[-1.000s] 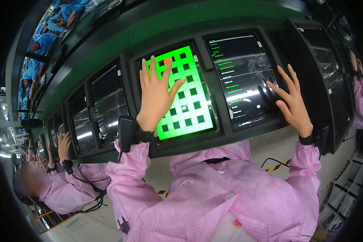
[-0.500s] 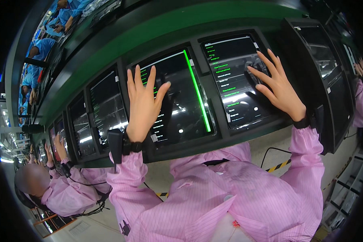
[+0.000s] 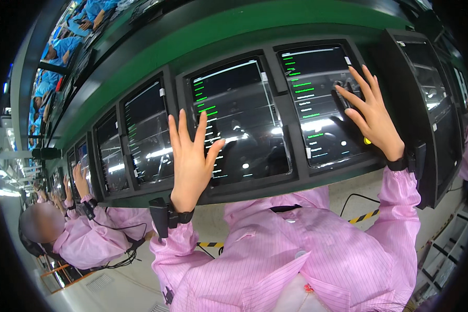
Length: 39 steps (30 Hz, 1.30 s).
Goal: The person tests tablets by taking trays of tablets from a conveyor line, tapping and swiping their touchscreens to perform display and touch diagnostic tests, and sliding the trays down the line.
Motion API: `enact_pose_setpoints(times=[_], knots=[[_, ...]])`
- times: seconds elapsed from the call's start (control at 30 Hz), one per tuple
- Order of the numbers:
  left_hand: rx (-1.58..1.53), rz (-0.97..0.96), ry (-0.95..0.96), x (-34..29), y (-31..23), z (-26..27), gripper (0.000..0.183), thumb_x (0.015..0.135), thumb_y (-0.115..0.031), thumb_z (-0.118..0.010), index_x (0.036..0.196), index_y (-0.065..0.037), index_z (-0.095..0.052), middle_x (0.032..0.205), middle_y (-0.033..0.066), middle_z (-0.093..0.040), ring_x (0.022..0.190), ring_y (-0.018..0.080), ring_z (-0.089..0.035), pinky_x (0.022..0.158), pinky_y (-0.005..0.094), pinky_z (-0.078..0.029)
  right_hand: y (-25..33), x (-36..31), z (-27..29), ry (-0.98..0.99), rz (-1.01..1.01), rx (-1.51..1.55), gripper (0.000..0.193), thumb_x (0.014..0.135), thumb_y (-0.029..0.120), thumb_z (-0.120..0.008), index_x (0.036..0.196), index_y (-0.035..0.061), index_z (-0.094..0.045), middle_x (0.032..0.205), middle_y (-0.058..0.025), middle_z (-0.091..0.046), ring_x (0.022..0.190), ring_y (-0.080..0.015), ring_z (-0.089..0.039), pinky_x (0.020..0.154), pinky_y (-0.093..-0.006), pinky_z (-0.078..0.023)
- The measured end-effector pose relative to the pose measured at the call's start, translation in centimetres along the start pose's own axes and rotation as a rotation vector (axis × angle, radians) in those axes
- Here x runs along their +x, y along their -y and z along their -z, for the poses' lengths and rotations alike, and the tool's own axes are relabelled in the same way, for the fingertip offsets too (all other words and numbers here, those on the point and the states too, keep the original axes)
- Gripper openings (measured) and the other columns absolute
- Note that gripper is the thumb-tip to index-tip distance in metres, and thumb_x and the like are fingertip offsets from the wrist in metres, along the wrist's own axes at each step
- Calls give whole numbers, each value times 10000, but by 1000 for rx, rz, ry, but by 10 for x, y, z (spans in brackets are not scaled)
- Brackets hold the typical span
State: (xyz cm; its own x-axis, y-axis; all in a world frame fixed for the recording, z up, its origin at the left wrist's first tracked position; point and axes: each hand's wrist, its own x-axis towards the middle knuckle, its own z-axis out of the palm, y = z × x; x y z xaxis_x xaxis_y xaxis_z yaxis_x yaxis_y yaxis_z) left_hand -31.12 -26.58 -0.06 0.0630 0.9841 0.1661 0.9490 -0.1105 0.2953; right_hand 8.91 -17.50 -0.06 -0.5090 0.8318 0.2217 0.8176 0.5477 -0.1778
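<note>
My left hand [image 3: 191, 161], fingers spread, hovers over the lower left side of a black tablet [image 3: 249, 125] that shows a list of green and white lines on a dark screen. Whether its fingertips touch the glass I cannot tell. To the right, my right hand [image 3: 372, 114] has its fingers apart over the right side of a second tablet [image 3: 309, 104] with a similar list. Both tablets lie in black frames. Neither hand holds anything. A black wristband with a box-shaped device [image 3: 161, 216] sits on my left wrist, and another black band [image 3: 398, 165] on my right.
More tablets [image 3: 150, 132] lie in frames along the bench to the left. A raised black stand [image 3: 426, 83] with screens is at the right. A co-worker in pink [image 3: 96, 236] works at the left. The bench surface [image 3: 218, 39] is green.
The bright green bar on the left tablet's screen is gone. My left hand has drawn back toward the lower part of that tablet. The whole view has shifted slightly.
</note>
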Motion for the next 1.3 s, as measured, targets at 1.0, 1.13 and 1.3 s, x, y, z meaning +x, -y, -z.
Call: enact_pose_setpoints(times=[1.0, 1.13, 1.3], knots=[[-106, -400, 100, 43, -5, -2, 845, 721, -279, -862, 1457, -87, -494, 1261, 110, -653, 1193, 269, -616, 1196, 526, -265, 3, 12, -3, 15, 97, 109, 877, 775, 318, -800, 1540, 191, -388, 1303, -61, -653, 1459, -291, -355, 1227, -544, -204], [-64, -552, -6, 58, -10, -14, 399, 866, -86, -720, 1260, -85, -660, 865, 19, -665, 775, 182, -652, 1016, 434, -460, 8, 17, -5, -131, 121, 77, 689, 824, 194, -763, 1464, 171, -508, 1076, -18, -723, 1334, -229, -507, 1191, -520, -303], [-197, -388, -202, 57, -17, -6, 450, 849, -54, -732, 1293, -82, -657, 1039, 98, -673, 962, 283, -640, 892, 391, -496, 9, 2, 9, -100, 122, 93, 624, 834, 238, -759, 1422, 184, -556, 1298, -68, -597, 1357, -306, -452, 1175, -549, -321]])
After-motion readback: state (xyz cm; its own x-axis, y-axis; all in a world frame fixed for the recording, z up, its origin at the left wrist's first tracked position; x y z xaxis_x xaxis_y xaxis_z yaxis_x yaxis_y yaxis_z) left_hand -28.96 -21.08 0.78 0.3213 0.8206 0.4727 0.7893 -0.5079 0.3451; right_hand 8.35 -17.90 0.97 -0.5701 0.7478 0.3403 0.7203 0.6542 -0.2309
